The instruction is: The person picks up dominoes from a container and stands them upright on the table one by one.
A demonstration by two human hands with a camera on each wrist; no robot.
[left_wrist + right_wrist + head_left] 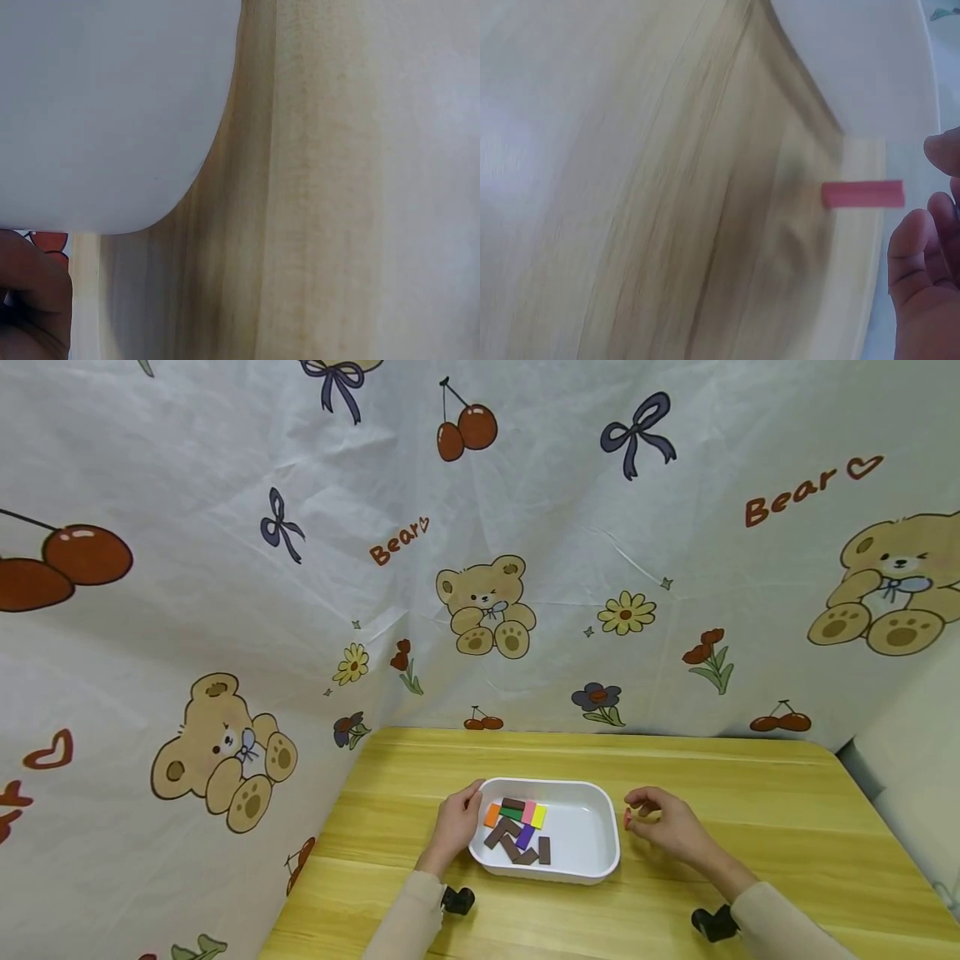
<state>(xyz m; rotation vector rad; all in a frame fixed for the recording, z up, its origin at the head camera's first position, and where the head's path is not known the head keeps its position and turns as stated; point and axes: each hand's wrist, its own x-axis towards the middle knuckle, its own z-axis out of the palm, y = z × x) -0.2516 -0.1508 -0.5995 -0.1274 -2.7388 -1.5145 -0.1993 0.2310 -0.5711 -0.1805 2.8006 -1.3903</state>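
Observation:
A white tray [592, 852] sits on the wooden table [750, 793] and holds several small flat blocks [521, 835]: brown, orange, green, pink, yellow and purple. My left hand [456, 822] grips the tray's left rim, thumb over the edge. The left wrist view shows the tray's outer wall [105, 112] with a fingertip [34, 289] below it. My right hand [663, 822] rests on the table just right of the tray, fingers curled. A small red block [862, 193] lies at its fingertips [922, 255], over a pale yellow piece [855, 255]. The blur hides whether the fingers pinch the block.
A printed cloth with bears, cherries and bows [480, 568] hangs close behind and to the left of the table. The table's left edge [315, 877] lies near my left forearm. Bare wood stretches to the right of my right hand.

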